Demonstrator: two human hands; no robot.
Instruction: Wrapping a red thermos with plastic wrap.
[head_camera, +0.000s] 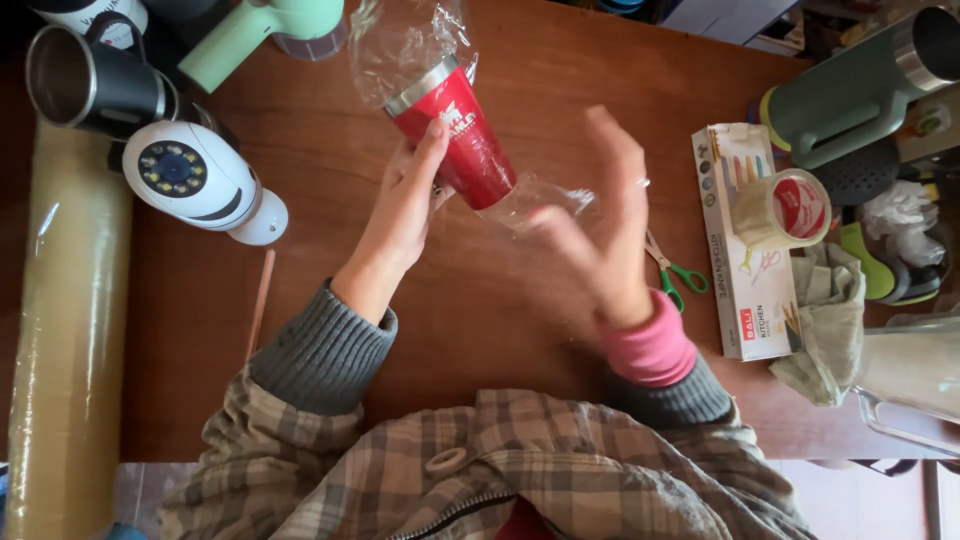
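Observation:
A red tumbler (460, 135) with a steel rim lies tilted inside a clear plastic bag (405, 45) above the brown table (320, 150). My left hand (405, 205) grips the tumbler from its left side, fingers against the red wall. My right hand (600, 235) is blurred, its fingers spread, just right of the tumbler's base where the loose end of the bag trails; whether it touches the plastic I cannot tell. A ring shows on one finger.
A white dome-shaped camera (195, 175) and a black steel mug (85, 85) sit at left, beside a long film roll (65, 330). A wooden stick (260, 300) lies near. Green-handled scissors (675, 270), a knife box (745, 250), a tape roll (790, 208) and green tumblers (860, 90) crowd the right.

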